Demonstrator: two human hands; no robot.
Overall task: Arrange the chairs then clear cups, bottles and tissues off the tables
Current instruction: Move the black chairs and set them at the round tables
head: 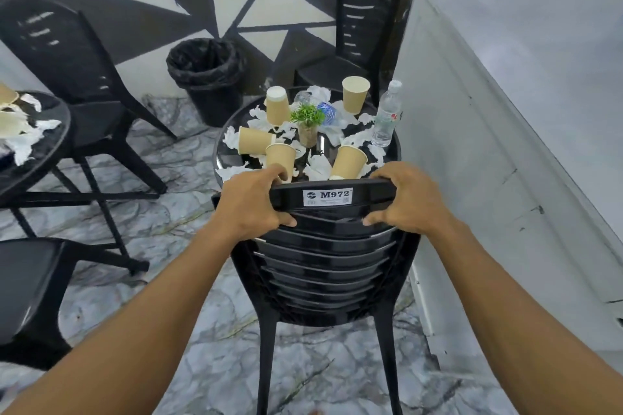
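A black plastic chair with an M972 label stands right in front of me, its slatted back toward me. My left hand and my right hand both grip the top rail of its backrest. Beyond it a small round black table carries several tan paper cups, crumpled white tissues, an upright clear water bottle, a bottle lying on its side and a small potted plant. The chair's seat is hidden behind its back.
A black lined waste bin stands by the patterned wall. Another chair sits behind the table. At the left are a second littered round table, a chair behind it and a chair seat. A grey wall runs close on the right.
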